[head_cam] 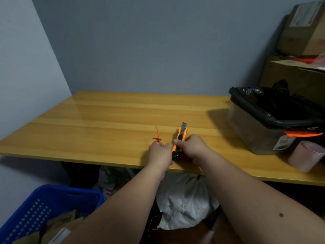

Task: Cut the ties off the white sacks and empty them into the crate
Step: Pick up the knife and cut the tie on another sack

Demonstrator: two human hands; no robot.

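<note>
The right hand [191,148] was found curled round an orange utility knife [180,140], blade extended away from the body, presumably for safety. A red tie [157,136] was pinched in the left hand [160,152] above the table [88,124]. A white sack [184,199] lay beneath, beside the blue crate [44,208].

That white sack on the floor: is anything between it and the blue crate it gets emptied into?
The white sack lies under the table's front edge, right of the blue crate. The left forearm hides part of the gap. No object shows there, though the table overhangs the sack. Both hands are up top, on the orange knife and red tie.
</note>
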